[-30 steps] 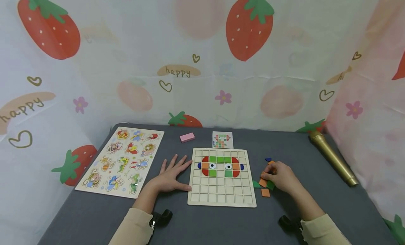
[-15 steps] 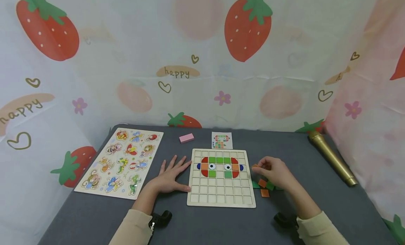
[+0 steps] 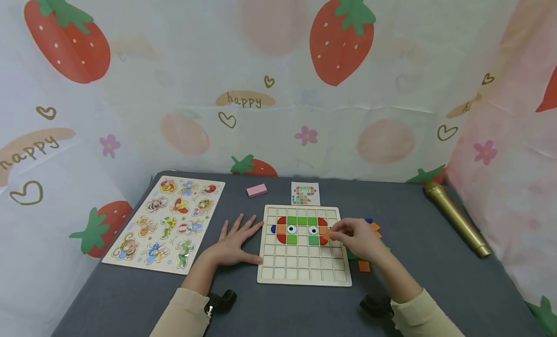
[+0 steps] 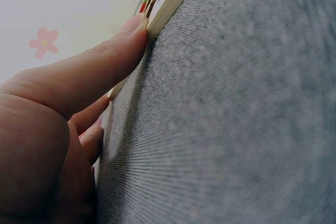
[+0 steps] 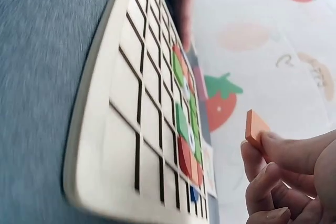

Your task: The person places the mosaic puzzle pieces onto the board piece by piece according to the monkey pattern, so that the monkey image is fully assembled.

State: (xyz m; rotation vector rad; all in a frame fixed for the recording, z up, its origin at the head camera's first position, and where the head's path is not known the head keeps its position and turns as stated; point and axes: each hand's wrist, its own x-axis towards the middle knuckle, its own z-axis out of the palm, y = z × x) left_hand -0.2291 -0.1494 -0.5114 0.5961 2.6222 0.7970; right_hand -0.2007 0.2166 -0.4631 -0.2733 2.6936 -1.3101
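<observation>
A wooden grid board (image 3: 304, 275) lies on the dark table with red, green, orange, blue and eye tiles set in its upper rows. My left hand (image 3: 232, 245) rests flat at its left side, fingers spread, with the thumb touching the board's edge, as the left wrist view also shows. Over the board's right part, my right hand (image 3: 363, 240) pinches an orange square tile (image 5: 256, 129) between thumb and index finger. That tile is held above the surface, apart from it in the right wrist view. A small pattern card (image 3: 305, 193) lies just behind the board.
Loose tiles lie right of the board, among them an orange tile (image 3: 364, 266), partly hidden by my right hand. An insect picture board (image 3: 174, 221) is at the left, a pink block (image 3: 256, 190) at the back. A gold microphone-shaped cylinder (image 3: 457, 218) lies far right.
My right hand has lifted an orange tile from the loose pile and carried it left over the board's right part. The left hand has stayed in place.
</observation>
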